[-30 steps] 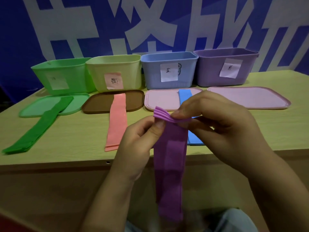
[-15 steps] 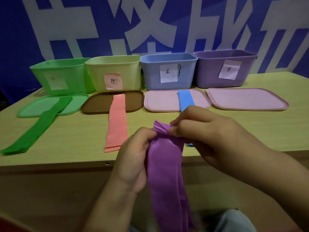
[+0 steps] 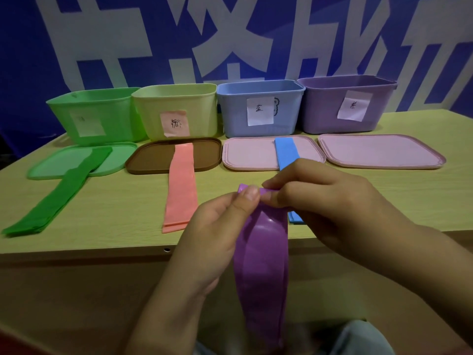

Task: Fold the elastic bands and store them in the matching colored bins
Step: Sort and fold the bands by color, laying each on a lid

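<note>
**A:** So how far along is this? Looks barely started to me.

**B:** Pretty much. Both hands are on the purple elastic band (image 3: 261, 265): left hand (image 3: 217, 226) and right hand (image 3: 330, 201) each pinch its top edge, just in front of the table's (image 3: 384, 201) near edge, and the rest hangs down below it. Still long, so I'd say the fold isn't finished.

**A:** And the others?

**B:** Green band (image 3: 58, 201), pink band (image 3: 180, 193) and blue band (image 3: 286, 153) lie flat on the table, each trailing off a lid in front of the bins. Purple bin (image 3: 348, 106) sits at the table's far right. Can't see inside any bin, but three bands are clearly unstored.
</note>
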A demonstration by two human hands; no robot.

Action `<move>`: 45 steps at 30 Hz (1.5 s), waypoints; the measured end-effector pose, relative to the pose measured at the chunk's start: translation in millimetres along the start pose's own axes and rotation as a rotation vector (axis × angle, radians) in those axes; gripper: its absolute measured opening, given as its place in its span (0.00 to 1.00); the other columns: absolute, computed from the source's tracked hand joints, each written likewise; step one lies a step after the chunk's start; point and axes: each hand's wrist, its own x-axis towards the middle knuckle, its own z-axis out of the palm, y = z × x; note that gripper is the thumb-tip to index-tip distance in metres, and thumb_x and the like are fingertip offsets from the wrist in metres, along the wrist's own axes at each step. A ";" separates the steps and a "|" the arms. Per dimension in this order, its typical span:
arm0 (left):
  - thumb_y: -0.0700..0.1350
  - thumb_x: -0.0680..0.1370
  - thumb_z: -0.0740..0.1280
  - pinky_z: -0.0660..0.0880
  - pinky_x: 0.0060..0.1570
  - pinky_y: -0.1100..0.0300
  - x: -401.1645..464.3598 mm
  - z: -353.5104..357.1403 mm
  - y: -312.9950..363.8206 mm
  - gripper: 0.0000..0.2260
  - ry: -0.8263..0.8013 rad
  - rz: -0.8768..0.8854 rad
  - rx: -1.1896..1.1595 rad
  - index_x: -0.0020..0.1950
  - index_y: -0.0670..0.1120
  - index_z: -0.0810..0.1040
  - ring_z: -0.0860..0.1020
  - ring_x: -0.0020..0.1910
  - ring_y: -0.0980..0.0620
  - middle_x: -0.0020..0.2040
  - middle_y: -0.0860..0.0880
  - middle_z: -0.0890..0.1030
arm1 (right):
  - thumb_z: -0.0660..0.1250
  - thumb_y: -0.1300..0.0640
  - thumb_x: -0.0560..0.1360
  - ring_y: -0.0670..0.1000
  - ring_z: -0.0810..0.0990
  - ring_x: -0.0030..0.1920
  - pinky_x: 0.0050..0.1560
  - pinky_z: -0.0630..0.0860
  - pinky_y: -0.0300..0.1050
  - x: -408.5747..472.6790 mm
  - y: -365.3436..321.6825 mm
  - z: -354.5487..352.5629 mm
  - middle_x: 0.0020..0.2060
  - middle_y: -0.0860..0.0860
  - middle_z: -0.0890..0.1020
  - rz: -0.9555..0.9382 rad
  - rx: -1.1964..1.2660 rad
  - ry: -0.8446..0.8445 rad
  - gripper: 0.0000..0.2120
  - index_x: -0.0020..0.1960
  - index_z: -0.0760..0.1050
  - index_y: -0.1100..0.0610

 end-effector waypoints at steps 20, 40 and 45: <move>0.51 0.68 0.70 0.78 0.42 0.65 5.1 -6.3 6.9 0.09 -0.063 0.273 0.142 0.47 0.60 0.83 0.83 0.43 0.57 0.42 0.55 0.85 | 0.67 0.55 0.70 0.45 0.76 0.42 0.45 0.75 0.39 19.2 -11.5 -18.5 0.41 0.45 0.78 0.247 0.086 0.059 0.09 0.50 0.78 0.55; 0.49 0.69 0.70 0.77 0.40 0.62 19.5 21.9 15.2 0.05 0.062 0.331 0.059 0.42 0.57 0.83 0.81 0.40 0.58 0.40 0.54 0.85 | 0.65 0.62 0.74 0.44 0.67 0.42 0.44 0.65 0.29 28.4 -4.2 -23.4 0.42 0.54 0.75 0.119 -0.225 0.411 0.07 0.50 0.76 0.64; 0.54 0.73 0.67 0.76 0.47 0.44 19.7 22.0 13.4 0.06 0.092 0.328 0.074 0.44 0.56 0.82 0.79 0.43 0.48 0.42 0.44 0.83 | 0.63 0.63 0.74 0.55 0.73 0.39 0.40 0.69 0.41 25.9 -5.4 -17.4 0.40 0.59 0.75 0.083 -0.263 0.419 0.07 0.47 0.77 0.66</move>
